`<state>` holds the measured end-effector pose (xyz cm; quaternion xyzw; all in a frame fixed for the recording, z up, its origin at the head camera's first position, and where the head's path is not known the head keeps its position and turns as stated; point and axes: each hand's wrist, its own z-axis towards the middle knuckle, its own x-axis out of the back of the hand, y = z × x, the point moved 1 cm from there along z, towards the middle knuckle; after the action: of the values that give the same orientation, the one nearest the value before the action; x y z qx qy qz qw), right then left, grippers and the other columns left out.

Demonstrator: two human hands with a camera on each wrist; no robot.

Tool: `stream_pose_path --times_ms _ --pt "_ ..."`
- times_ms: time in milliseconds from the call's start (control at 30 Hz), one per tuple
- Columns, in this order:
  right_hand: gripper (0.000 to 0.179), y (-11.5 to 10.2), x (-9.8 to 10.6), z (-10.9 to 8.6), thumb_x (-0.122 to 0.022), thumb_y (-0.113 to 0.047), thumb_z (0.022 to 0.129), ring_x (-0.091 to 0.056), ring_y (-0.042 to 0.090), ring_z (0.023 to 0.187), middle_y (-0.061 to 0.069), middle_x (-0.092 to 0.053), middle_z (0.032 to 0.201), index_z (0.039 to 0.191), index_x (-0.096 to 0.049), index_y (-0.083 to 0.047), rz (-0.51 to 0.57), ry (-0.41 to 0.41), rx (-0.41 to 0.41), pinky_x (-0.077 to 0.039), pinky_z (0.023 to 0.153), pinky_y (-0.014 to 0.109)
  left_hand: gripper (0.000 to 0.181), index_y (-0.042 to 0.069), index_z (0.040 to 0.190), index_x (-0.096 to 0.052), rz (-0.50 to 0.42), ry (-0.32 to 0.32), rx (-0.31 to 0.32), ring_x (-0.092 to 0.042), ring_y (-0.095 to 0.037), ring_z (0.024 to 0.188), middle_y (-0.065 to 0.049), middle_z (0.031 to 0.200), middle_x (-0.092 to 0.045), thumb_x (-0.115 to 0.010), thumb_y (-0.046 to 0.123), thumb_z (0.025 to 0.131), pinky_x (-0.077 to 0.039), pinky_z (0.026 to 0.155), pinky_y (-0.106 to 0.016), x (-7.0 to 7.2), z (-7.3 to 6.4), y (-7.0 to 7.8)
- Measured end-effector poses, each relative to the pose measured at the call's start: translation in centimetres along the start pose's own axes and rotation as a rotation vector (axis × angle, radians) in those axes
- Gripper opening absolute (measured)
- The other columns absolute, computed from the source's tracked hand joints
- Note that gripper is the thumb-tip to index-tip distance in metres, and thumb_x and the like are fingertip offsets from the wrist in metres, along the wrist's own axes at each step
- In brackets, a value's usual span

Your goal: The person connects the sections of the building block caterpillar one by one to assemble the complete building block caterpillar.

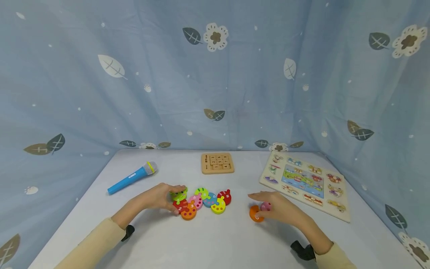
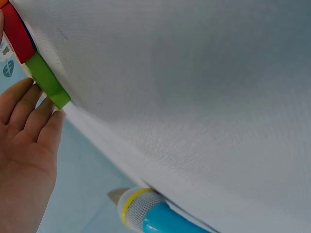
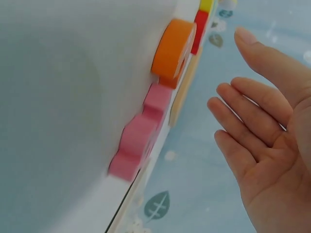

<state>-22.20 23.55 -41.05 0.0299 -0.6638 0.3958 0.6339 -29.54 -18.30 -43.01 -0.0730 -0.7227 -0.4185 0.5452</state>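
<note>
A caterpillar puzzle [image 1: 202, 200] of joined, numbered, colourful wooden pieces lies on the table. At its left end my left hand [image 1: 157, 196] reaches around the green head piece [image 1: 179, 195], thumb by the red piece [image 1: 179, 206]. In the left wrist view, extended fingertips touch or nearly touch the side of the green head piece [image 2: 47, 80]. My right hand [image 1: 280, 206] hovers over a separate orange piece [image 1: 255, 214] and pink piece [image 1: 265, 206]. The right wrist view shows its fingers spread and apart from the orange piece [image 3: 174, 48] and pink piece [image 3: 141, 136].
A blue toy microphone [image 1: 131, 179] lies at the left. Behind the caterpillar is a wooden number-slide puzzle [image 1: 217, 171]. A picture peg board [image 1: 268, 175] lies at the right. Patterned blue cloth [image 1: 215, 86] hangs behind the white table [image 1: 215, 243].
</note>
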Motion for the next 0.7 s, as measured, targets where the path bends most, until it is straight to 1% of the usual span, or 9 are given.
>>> stream_pose_path --times_ms 100,200,333,533,700 --pt "0.048 0.7 0.3 -0.7 -0.077 -0.018 0.083 -0.057 0.025 0.119 0.004 -0.064 0.126 0.127 -0.064 -0.005 0.022 0.01 -0.002 -0.047 0.097 0.045 0.086 0.006 0.138 -0.053 -0.002 0.0 0.002 -0.04 -0.033 0.134 -0.011 0.143 -0.049 -0.084 0.046 0.069 -0.038 0.105 -0.05 0.0 0.0 0.0" --pt "0.05 1.2 0.7 -1.2 -0.078 -0.025 0.083 -0.057 0.025 0.119 0.003 -0.064 0.126 0.127 -0.064 -0.006 0.037 0.012 0.002 -0.046 0.097 0.047 0.085 0.006 0.138 -0.053 -0.001 0.0 0.002 -0.04 -0.033 0.134 -0.011 0.143 -0.049 -0.084 0.046 0.069 -0.038 0.105 -0.05 0.0 0.0 0.0" --pt "0.054 1.9 1.2 -1.9 -0.078 -0.03 0.081 -0.057 0.027 0.118 0.003 -0.064 0.126 0.127 -0.064 -0.006 0.034 -0.003 0.001 -0.046 0.096 0.048 0.085 0.005 0.138 -0.053 0.005 -0.006 0.002 -0.039 -0.033 0.135 -0.011 0.143 -0.049 -0.084 0.045 0.069 -0.037 0.105 -0.05 0.0 0.0 0.0" --pt "0.054 2.8 1.6 -2.3 -0.079 -0.027 0.08 -0.057 0.029 0.119 0.003 -0.063 0.127 0.127 -0.063 -0.005 0.036 -0.042 -0.005 -0.047 0.096 0.047 0.086 0.006 0.138 -0.053 0.017 -0.004 0.002 -0.039 -0.035 0.135 -0.011 0.143 -0.048 -0.083 0.046 0.069 -0.036 0.105 -0.052 0.1 -0.1 -0.1" --pt "0.053 3.9 2.4 -2.6 -0.08 -0.022 0.08 -0.056 0.032 0.119 0.007 -0.062 0.128 0.127 -0.063 -0.003 0.008 -0.063 0.01 -0.05 0.092 0.045 0.085 0.005 0.138 -0.053 0.017 -0.005 -0.002 -0.039 -0.035 0.135 -0.012 0.143 -0.048 -0.083 0.046 0.07 -0.036 0.106 -0.052 0.1 0.0 0.0"
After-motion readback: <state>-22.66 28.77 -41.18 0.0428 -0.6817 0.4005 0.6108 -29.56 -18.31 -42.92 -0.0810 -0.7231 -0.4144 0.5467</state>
